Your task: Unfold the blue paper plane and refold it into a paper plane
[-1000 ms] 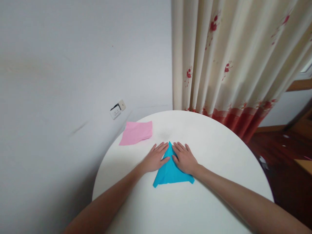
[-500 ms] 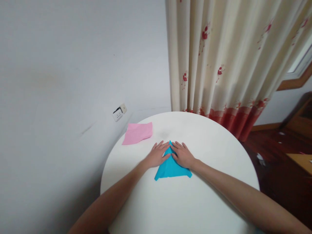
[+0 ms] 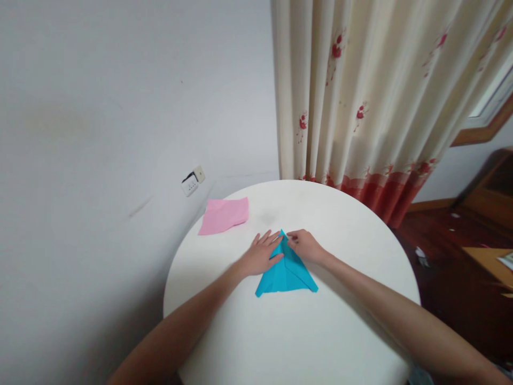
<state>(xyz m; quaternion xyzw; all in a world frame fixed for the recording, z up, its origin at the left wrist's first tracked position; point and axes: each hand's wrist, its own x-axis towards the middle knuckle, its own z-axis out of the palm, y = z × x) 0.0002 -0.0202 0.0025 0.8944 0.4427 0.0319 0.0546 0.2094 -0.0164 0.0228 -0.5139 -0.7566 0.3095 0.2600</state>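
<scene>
Pink paper sheet [image 3: 223, 215]: flat on white round counter [image 3: 340, 321], far left, well apart from hands.
Left hand [image 3: 260, 255]: grip flat, fingers spread, pressing left flap of blue folded paper [image 3: 287, 272].
Blue folded paper: triangle, apex pointing away, long axis running near to far, between both hands.
Right hand [image 3: 306, 247]: grip narrow, fingertips pinching right edge near apex.

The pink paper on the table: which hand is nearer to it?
Left. The left hand lies flat on the blue folded paper, just below and right of the pink paper. The right hand is farther right.
</scene>
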